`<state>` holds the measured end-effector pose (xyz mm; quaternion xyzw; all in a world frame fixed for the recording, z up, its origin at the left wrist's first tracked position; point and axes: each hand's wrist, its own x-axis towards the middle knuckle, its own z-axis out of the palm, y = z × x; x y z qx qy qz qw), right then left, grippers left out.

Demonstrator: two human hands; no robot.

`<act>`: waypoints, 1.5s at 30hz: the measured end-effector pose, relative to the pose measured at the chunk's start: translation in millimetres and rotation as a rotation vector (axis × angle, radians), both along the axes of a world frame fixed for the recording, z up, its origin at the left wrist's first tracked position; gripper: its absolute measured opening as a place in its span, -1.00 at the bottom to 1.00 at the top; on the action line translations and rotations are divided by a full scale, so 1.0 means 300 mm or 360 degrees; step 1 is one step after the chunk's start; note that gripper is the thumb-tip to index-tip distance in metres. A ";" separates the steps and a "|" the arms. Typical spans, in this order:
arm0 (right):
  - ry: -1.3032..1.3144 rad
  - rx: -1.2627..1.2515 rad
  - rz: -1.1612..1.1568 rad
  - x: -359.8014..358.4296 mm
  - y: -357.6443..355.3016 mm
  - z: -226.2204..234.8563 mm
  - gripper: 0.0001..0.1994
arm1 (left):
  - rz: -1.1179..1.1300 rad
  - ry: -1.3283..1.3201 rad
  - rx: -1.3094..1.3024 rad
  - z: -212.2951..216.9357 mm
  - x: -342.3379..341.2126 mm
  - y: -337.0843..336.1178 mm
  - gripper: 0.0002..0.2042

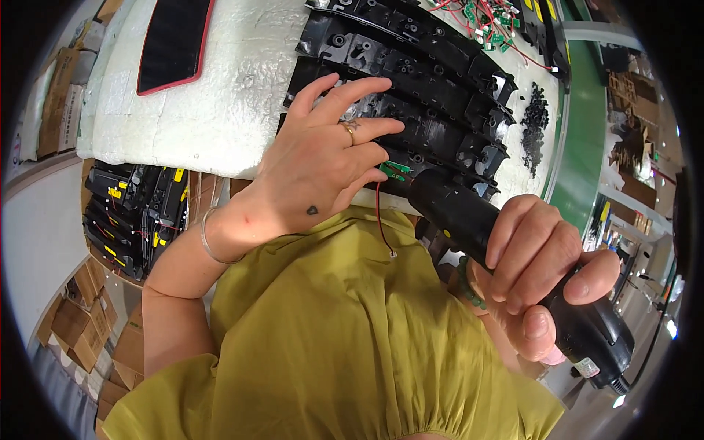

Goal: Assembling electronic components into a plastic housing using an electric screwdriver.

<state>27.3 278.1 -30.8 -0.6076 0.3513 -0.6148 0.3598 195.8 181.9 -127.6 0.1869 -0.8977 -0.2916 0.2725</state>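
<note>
My right hand (pixel 539 257) is wrapped around a black electric screwdriver (pixel 458 216), whose tip end points up and left at a small green circuit board (pixel 397 171). That board sits on the nearest of several black plastic housings (pixel 422 92) lined up in a row. A thin wire pair (pixel 381 220) with a white plug hangs from it over the near edge. Spread over the housings is my left hand (pixel 323 150), fingers apart, its lower fingertips beside or touching the board. Whether the screwdriver's bit meets a screw is too small to tell.
A pile of small black screws (pixel 534 121) lies right of the housings. Loose green boards with red wires (pixel 493 22) are heaped at the far right. A red-edged dark panel (pixel 174 44) lies far left on white foam (pixel 235 81). Finished-looking black parts (pixel 132 213) fill a box at left.
</note>
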 end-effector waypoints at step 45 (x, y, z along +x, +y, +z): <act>-0.0382 -0.0457 -0.1386 -0.521 0.015 -0.055 -0.76 | 0.0106 -0.0079 -0.0037 0.157 -0.138 -0.020 -0.82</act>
